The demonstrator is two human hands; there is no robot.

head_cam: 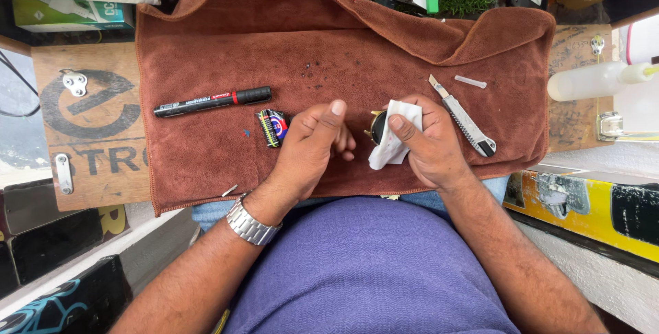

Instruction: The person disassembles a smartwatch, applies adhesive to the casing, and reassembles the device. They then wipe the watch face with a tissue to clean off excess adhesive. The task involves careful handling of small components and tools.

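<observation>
The right hand point(429, 143) pinched a folded white cloth point(392, 140) between thumb and fingers, pressing it against a small round dark object with a gold-coloured rim point(377, 127), most of which was hidden behind the cloth and the hand. What the object was could not be told. The left hand point(312, 145) hung just beside it, fingers curled loosely inward and thumb raised, holding nothing that could be seen; a metal-link wristwatch point(250, 224) sat on that wrist.

Both hands worked over a rust-brown towel point(274, 39) spread across a worn wooden board point(89, 135). Just left of the left hand lay a small striped item in black, yellow, red and blue point(273, 127), and beyond it a black marker with a red band point(213, 101). To the right of the right hand lay a grey utility knife point(463, 118), its blade pointing away from the person, with a short clear plastic piece point(470, 82) near its tip. A white squeeze bottle point(594, 80) lay on its side off the towel's right edge.
</observation>
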